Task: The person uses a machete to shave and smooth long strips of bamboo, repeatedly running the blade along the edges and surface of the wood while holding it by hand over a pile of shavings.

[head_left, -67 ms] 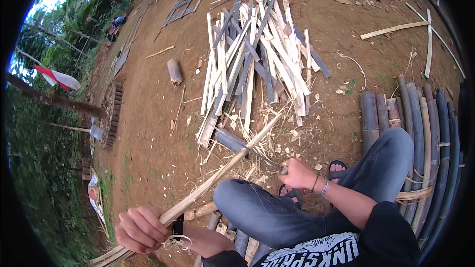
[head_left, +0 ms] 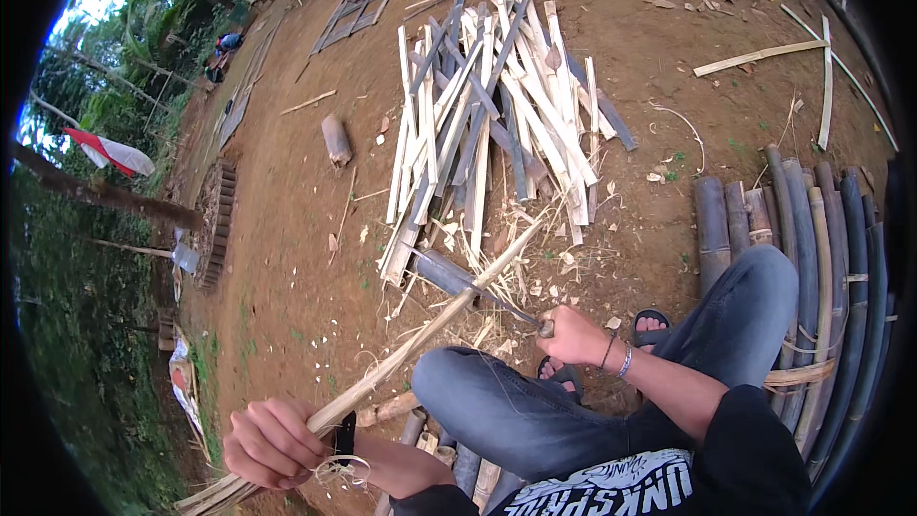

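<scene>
L hand (head_left: 274, 444) clamped on pale bamboo strip (head_left: 411, 348) nr its lower end; strip slants from dirt ground's (head_left: 287, 229) near-L corner twd its middle. R hand (head_left: 578, 334) wrapped rnd knife (head_left: 511, 308) handle, blade across strip. Split-bamboo pile (head_left: 482, 124) beyond; poles (head_left: 824, 268) nr ground's R edge.

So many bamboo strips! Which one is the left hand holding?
The long, pale, split bamboo strip in the person's bare left hand, crossed by the dark-bladed knife. Other pale and dark bamboo strips lie heaped on brown dirt.
</scene>
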`<state>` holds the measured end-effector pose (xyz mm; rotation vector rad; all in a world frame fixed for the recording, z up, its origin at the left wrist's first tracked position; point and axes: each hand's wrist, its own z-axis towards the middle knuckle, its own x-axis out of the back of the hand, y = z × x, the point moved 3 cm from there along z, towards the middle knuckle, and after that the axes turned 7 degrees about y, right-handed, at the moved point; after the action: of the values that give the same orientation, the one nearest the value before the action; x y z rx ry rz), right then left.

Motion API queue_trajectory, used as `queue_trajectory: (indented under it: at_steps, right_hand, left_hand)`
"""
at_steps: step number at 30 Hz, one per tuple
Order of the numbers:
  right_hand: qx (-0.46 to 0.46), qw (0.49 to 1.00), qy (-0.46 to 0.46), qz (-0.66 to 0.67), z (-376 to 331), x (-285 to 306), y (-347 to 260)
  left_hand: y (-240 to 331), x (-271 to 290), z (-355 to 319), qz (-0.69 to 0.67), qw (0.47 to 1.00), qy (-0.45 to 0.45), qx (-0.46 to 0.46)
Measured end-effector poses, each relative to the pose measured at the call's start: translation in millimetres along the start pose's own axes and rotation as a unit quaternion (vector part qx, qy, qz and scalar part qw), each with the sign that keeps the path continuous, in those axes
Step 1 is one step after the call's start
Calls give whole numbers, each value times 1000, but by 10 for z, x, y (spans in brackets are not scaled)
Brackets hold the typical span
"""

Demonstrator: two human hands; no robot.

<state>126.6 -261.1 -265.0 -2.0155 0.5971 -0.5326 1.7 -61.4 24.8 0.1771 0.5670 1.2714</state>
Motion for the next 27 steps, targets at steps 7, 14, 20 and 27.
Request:
queue_trajectory:
  at_steps: [7, 14, 20, 27]
  right_hand:
    - [66, 994, 29, -84, 32, 36, 157]
    - [83, 991, 57, -88, 62, -23, 285]
    - [98, 992, 39, -70, -83, -124, 170]
    - [135, 990, 31, -23, -97, -156, 313]
  left_hand:
    - [2, -54, -36, -69, 993, -89, 37]
    - [8, -25, -36, -61, 994, -83, 34]
    - [55, 6, -59, -88, 992, -80, 49]
    - [3, -12, -36, -69, 994, -83, 36]
